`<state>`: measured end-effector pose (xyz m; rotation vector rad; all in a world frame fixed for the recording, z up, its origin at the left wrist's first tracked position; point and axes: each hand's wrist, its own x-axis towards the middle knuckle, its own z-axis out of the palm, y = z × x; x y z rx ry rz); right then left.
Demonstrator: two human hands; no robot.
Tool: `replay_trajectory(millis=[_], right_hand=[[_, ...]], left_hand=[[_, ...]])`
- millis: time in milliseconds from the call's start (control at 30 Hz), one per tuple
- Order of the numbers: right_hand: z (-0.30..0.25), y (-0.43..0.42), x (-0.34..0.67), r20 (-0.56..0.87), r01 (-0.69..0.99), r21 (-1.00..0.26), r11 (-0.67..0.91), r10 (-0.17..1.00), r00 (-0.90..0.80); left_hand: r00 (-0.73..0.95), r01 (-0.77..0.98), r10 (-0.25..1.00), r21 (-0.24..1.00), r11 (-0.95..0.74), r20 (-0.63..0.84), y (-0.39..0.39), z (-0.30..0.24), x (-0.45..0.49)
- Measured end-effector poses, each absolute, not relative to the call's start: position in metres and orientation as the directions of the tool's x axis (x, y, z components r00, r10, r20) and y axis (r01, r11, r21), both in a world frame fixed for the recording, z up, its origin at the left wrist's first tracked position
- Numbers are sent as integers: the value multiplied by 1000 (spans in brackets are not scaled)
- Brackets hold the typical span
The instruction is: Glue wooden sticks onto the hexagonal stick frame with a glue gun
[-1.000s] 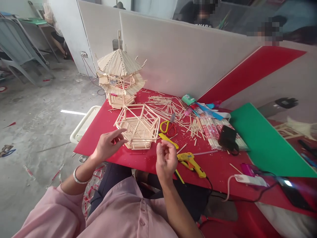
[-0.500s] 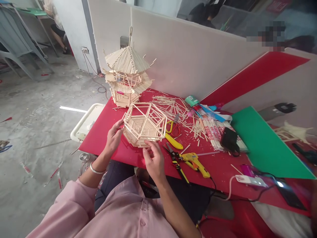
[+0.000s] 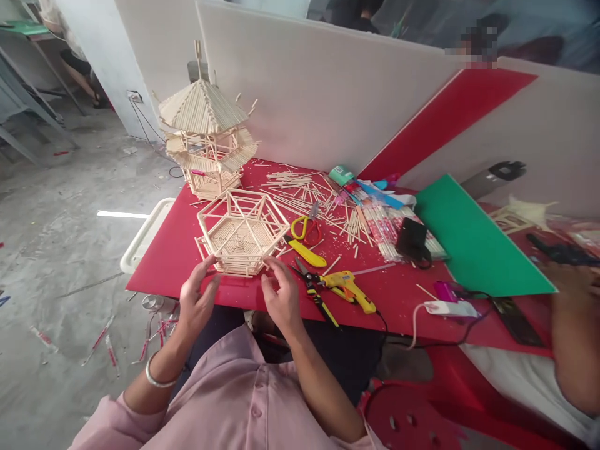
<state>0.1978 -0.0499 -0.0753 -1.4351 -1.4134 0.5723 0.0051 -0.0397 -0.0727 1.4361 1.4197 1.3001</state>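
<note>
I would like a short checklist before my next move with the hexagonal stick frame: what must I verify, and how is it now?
1. Hexagonal stick frame on the red table: ok.
2. Left hand and right hand at its front side: ok; whether all fingertips touch it, cannot tell.
3. Stick pagoda model behind it standing upright: ok.
4. Yellow glue gun lying outside both hands: ok; whether hot, cannot tell.
5. Black-and-yellow cutters well back from the front edge: not ok, handles reach it.
6. Yellow utility knife blade retracted: cannot tell.
</note>
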Motion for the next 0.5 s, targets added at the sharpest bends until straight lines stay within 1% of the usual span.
replay_trajectory(millis=[100,200,367,433,500], right_hand=[[-78,-51,206,342,480,-850,217,921,189],[-78,-52,214,361,530,-812,243,924,130],[-68,-52,231,366,580,-766,278,930,37],[-58,-50,248,348,613,-752,242,936,58],[-41,-42,275,296,677,-723,138,947,123]], left_hand=[[-104,269,982,955,-127,160,-48,-71,10],[-94,308,981,942,-132,169,-53,-71,14],[-160,390,961,909,-148,225,-60,-71,20],[-203,394,948,907,-150,245,-62,-70,20],[-271,398,921,904,-156,279,-63,-69,19]])
